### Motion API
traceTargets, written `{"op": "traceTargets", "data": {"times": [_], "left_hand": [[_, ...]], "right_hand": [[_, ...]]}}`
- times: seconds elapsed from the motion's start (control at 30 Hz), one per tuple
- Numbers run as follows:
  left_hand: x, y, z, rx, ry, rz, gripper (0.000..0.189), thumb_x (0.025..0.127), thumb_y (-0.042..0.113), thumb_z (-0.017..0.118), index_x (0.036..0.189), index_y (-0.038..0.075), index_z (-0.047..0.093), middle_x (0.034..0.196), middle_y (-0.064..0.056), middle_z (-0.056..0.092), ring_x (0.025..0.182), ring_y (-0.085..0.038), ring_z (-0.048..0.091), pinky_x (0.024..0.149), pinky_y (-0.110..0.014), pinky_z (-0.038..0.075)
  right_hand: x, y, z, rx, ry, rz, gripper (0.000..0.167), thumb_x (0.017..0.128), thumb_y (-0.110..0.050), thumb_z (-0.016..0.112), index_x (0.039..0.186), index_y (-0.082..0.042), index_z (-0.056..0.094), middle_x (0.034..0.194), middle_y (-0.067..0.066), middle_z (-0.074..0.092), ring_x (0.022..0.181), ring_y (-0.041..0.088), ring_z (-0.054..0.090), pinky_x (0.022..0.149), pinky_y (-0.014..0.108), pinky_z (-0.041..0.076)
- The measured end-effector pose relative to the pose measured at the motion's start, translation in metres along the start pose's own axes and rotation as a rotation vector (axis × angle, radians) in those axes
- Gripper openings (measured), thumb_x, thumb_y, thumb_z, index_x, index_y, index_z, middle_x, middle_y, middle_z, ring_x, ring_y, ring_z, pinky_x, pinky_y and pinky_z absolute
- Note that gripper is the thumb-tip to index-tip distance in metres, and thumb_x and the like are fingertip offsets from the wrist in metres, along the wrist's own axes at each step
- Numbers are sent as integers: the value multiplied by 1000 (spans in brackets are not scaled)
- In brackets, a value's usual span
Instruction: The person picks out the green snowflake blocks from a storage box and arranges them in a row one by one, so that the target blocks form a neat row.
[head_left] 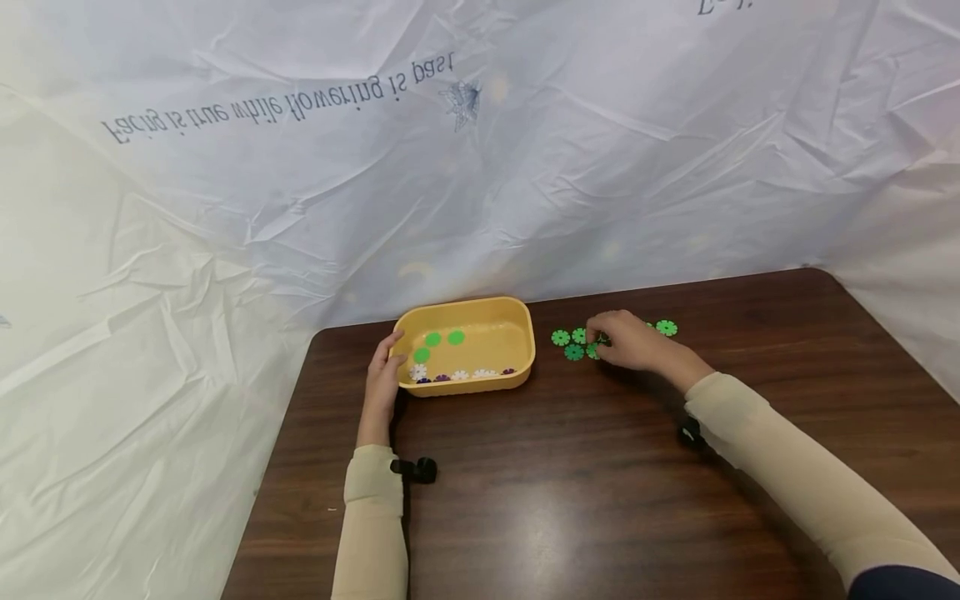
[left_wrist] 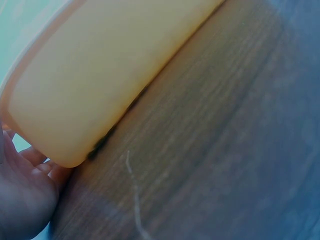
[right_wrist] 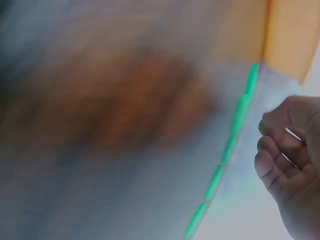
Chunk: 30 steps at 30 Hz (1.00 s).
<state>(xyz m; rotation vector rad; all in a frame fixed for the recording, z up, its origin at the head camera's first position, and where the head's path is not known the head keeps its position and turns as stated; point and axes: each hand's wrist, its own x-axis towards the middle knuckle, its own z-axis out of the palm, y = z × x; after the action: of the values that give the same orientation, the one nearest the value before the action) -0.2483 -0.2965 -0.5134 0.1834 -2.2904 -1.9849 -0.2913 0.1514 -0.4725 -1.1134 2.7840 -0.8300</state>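
Observation:
A yellow plastic tray (head_left: 523, 367) sits near the back edge of the table. At its left end my left hand (head_left: 384, 375) grips the wall, thumb over the rim and fingers outside; in the left wrist view, that hand (left_wrist: 27, 195) shows at the tray's corner (left_wrist: 70, 120). Over a group of green snowflake discs (head_left: 561, 337) to the right of the tray is my right hand (head_left: 626, 339). In the right wrist view, its fingers (right_wrist: 267, 167) are curled just above the green discs (right_wrist: 240, 115), and no disc shows between the fingertips.
Inside the tray lie several green discs (head_left: 456, 337), plus white (head_left: 460, 376) and purple discs (head_left: 442, 378) along its front wall. Another green disc (head_left: 667, 327) lies beyond my right hand. A white printed sheet (head_left: 570, 167) hangs behind the dark wooden table (head_left: 525, 492).

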Motion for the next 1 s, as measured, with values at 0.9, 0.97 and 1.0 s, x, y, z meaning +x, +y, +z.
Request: {"op": "traceTargets", "data": {"times": [0.9,0.97,1.0], "left_hand": [[-10,-4,1,7,37,18,49,106,8,47,155,9,52,169,-13,34,155,-33,27,121,-54,25],[-9,-2,2,13,30,25,49,106,8,47,155,9,52,169,-13,34,156,-34,27,121,-55,25],[-8,-1,3,13,24,31,49,106,9,47,155,9,52,169,-13,34,156,-34,27,121,-55,25]], "right_hand": [[149,-112,85,-3,-279,2,39,109,-8,46,144,1,61,147,18,58,136,33,55,112,45,45],[152,-113,90,-22,-277,28,39,110,-9,44,145,-1,60,148,18,56,136,32,54,112,44,45],[153,-113,92,-34,-270,40,37,110,-9,44,142,-1,63,148,17,55,134,30,54,110,43,46]]}}
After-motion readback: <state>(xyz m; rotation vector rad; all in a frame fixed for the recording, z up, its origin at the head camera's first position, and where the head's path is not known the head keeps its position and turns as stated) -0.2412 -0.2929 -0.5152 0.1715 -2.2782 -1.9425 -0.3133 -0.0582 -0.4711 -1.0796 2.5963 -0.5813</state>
